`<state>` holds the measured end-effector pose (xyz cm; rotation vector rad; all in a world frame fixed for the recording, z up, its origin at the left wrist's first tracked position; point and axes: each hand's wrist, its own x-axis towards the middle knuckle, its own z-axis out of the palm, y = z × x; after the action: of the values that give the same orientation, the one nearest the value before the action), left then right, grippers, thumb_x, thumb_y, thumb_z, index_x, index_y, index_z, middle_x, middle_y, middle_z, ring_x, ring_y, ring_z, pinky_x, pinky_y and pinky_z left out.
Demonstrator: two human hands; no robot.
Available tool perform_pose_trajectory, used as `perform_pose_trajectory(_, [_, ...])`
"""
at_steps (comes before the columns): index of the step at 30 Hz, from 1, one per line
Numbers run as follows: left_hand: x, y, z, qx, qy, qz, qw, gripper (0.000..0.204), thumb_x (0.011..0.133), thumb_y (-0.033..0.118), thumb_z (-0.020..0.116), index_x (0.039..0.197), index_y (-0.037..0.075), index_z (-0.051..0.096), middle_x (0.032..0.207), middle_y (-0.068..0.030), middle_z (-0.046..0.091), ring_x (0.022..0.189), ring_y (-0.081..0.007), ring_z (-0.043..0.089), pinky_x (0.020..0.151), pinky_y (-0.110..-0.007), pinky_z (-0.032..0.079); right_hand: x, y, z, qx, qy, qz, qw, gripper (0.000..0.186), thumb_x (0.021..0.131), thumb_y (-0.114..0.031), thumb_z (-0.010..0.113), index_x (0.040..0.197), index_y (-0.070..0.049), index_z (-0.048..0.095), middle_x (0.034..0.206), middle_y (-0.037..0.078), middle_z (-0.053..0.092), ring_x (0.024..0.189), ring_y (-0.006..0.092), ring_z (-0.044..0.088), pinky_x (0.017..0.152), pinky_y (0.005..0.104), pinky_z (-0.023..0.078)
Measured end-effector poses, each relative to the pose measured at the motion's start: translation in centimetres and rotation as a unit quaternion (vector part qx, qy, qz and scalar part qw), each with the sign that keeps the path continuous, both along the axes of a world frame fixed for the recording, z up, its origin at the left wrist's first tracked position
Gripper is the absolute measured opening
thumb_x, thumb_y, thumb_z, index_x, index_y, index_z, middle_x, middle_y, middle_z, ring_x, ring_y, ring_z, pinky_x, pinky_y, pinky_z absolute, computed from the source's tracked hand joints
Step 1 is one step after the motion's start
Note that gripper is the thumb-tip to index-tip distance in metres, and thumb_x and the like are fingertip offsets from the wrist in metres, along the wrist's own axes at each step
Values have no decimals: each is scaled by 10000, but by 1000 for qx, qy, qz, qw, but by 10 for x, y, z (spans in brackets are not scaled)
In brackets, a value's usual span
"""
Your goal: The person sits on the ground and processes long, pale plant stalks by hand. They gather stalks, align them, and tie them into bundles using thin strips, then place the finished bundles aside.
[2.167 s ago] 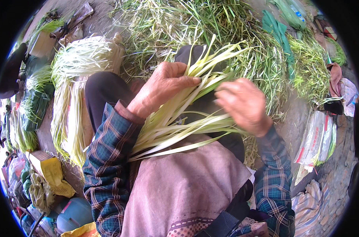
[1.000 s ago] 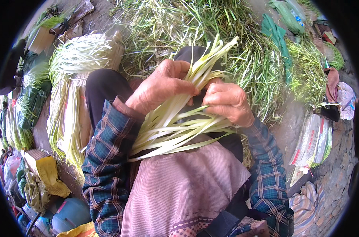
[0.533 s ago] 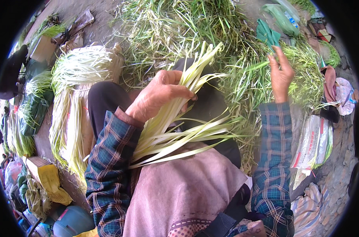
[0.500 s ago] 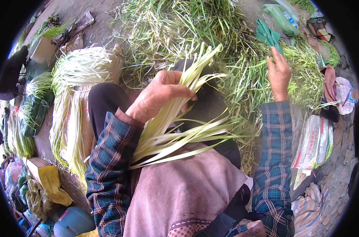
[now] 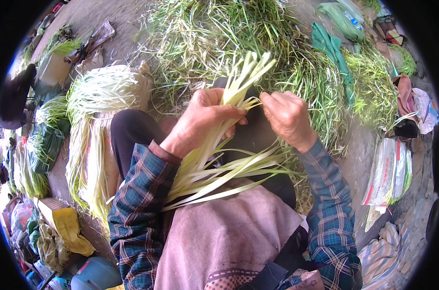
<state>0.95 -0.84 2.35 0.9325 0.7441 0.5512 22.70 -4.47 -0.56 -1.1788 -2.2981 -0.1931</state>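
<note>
My left hand (image 5: 201, 123) is closed round a bundle of pale yellow-green flat leaves (image 5: 243, 82), whose tips fan out above my thumb. My right hand (image 5: 285, 118) is closed just to the right, its fingertips pinching a thin leaf at the side of the bundle. Long loose leaves (image 5: 222, 181) lie across my lap on a mauve ribbed cloth (image 5: 219, 237) and dark trouser legs (image 5: 137, 133). The lower part of the bundle runs down behind my left hand and is partly hidden by it.
A big heap of green leaves (image 5: 219, 34) spreads ahead, beside green plastic bags (image 5: 340, 21). Pale bundled leaves (image 5: 106, 89) lie at my left, near a yellow sack (image 5: 72, 227) and blue container (image 5: 94, 273). A white sack (image 5: 386, 171) lies at my right.
My right hand has come down and leftward from over the heap at upper right to the held bundle, and its fingers have closed. My left hand keeps its hold.
</note>
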Motion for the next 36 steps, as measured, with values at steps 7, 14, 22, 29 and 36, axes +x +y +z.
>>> perform_pose_trajectory(7, [1,-2,3,14,32,-15,999,122,818,62,586,885,-38,562,711,-94,628,472,-98,534,402,-216,407,54,17,-53,-153,103,-160,970,206,806,-87,651,1010,-54,651,815,107,678,599,136,629,541,261,533])
perform_pose_trajectory(14, [16,12,1,53,18,-34,998,212,881,193,568,893,-17,551,741,-65,622,497,-80,528,425,-211,430,77,18,-3,-104,101,-173,974,640,675,-167,761,1258,-122,501,1141,113,607,738,205,646,682,297,548])
perform_pose_trajectory(22, [22,2,-2,108,23,-117,987,214,904,196,535,946,-11,567,701,-41,609,459,-51,463,401,-199,357,29,38,10,-132,68,-16,989,675,659,-117,758,1268,-135,467,1210,115,538,1043,258,559,775,324,557])
perform_pose_trajectory(29, [12,7,-7,49,20,-65,996,213,900,213,543,873,3,571,673,-28,593,427,-37,409,385,-185,303,47,22,-35,-256,333,-52,906,144,838,-114,620,967,-76,672,757,52,672,531,62,567,443,201,479])
perform_pose_trajectory(36, [15,-1,-8,40,18,-54,998,189,900,212,538,907,30,589,655,-9,574,419,-19,372,371,-181,251,49,33,-100,-88,-92,-170,977,302,868,-206,579,584,-125,517,439,5,436,368,100,415,351,287,380])
